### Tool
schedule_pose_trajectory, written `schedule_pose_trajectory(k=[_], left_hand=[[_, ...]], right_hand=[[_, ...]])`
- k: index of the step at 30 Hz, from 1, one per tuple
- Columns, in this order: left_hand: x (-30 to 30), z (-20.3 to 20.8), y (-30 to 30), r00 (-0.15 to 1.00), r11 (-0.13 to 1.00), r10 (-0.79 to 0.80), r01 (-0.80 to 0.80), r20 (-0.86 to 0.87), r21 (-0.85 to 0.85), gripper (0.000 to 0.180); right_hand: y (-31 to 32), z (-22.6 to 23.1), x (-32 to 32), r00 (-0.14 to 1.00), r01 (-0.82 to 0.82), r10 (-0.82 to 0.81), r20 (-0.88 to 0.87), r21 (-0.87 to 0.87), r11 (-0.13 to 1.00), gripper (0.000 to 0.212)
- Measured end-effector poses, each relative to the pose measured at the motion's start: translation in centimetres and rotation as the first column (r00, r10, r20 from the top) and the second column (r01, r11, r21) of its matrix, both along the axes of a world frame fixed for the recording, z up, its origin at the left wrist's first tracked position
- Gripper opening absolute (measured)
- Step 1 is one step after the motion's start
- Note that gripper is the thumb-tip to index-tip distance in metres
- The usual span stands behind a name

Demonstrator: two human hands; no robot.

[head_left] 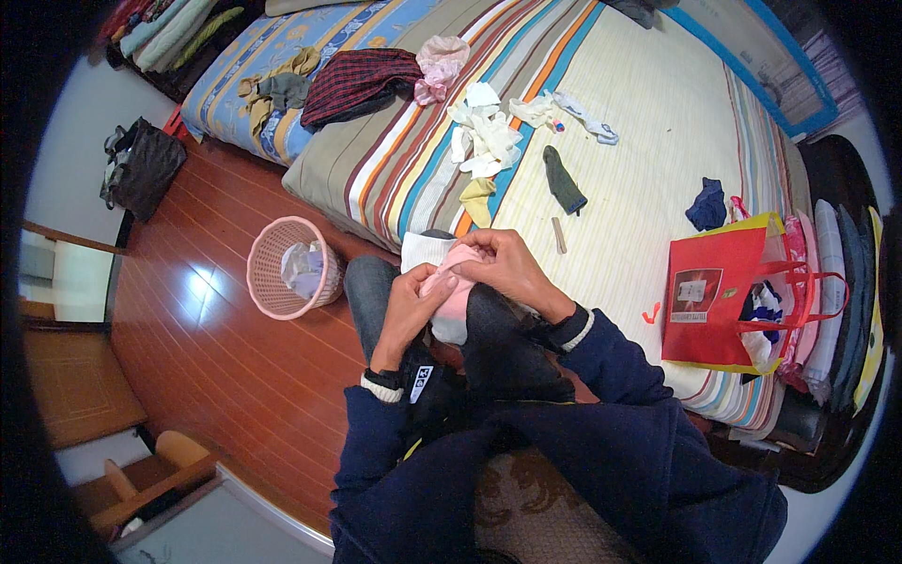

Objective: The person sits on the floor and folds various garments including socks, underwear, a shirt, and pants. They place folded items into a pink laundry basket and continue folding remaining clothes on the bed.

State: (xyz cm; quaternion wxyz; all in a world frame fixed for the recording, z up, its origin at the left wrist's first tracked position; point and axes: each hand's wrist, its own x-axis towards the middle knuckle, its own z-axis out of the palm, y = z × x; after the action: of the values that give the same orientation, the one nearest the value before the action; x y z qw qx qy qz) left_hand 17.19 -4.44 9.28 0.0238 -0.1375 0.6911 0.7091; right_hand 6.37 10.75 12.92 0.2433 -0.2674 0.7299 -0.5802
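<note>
A small pink cloth, probably a sock (pixel 458 298), is held over my lap. The fingers of my left hand (pixel 408 315) pinch its near left side, and those of my right hand (pixel 517 271) grip its upper right part. Beneath it, a white ribbed cloth (pixel 422 250) lies across my knees, partly hidden by the hands. Just beyond, a yellow sock (pixel 478 201) rests on the bed's edge next to a heap of white socks (pixel 489 134). A dark green sock (pixel 563 180) lies farther right.
On the floor to the left stands a pink plastic basket (pixel 264 299) with pale crumpled stuff inside. A red bag (pixel 691 305) holding clothes stands on the striped bed (pixel 639 122). A checked shirt (pixel 357 85) and pink garments (pixel 443 66) lie at the far side.
</note>
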Motion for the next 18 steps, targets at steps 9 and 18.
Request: schedule_pose_trajectory(k=[9, 18], left_hand=[[0.3, -0.5, 0.9, 0.983, 0.96, 0.143, -0.167, 0.118, 0.226, 0.026], [2.1, 2.2, 0.3, 0.967, 0.682, 0.171, -0.255, 0.19, 0.685, 0.027]], right_hand=[[-0.3, 0.7, 1.3, 0.832, -0.115, 0.047, -0.553, -0.089, 0.989, 0.017], [1.0, -0.6, 2.2, 0.756, -0.286, 0.212, -0.619, -0.02, 0.958, 0.024]])
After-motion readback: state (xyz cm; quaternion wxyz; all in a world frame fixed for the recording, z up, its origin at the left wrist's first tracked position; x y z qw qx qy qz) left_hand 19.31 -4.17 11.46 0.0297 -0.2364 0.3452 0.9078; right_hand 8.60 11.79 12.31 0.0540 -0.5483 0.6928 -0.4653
